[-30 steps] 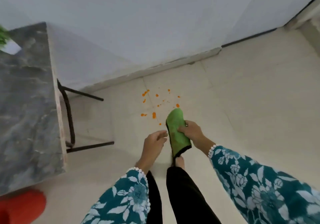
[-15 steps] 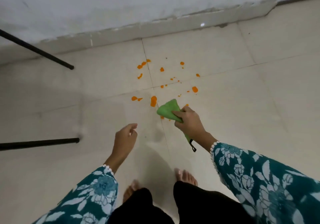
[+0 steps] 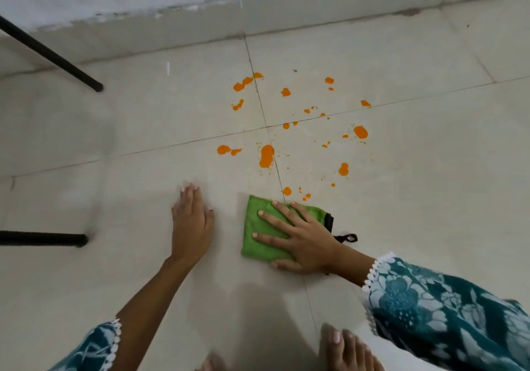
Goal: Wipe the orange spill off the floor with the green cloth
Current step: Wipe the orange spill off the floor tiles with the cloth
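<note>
The orange spill point(image 3: 266, 156) is a scatter of blobs and small drops across the pale floor tiles, around a crossing of grout lines. The green cloth point(image 3: 258, 227), folded, with a black edge and loop at its right, lies flat on the floor just below the nearest drops. My right hand point(image 3: 301, 238) presses flat on the cloth with fingers spread. My left hand point(image 3: 190, 221) rests flat on the bare tile to the cloth's left, fingers together, holding nothing.
Two black metal table legs point(image 3: 51, 55) point(image 3: 43, 240) reach in from the left. A pale skirting and wall point(image 3: 258, 6) run along the top. My bare feet point(image 3: 347, 350) are at the bottom edge, close behind the hands.
I have dropped low to the floor. The cloth went from hanging in my right hand to lying flat under it. My left hand came down onto the tile.
</note>
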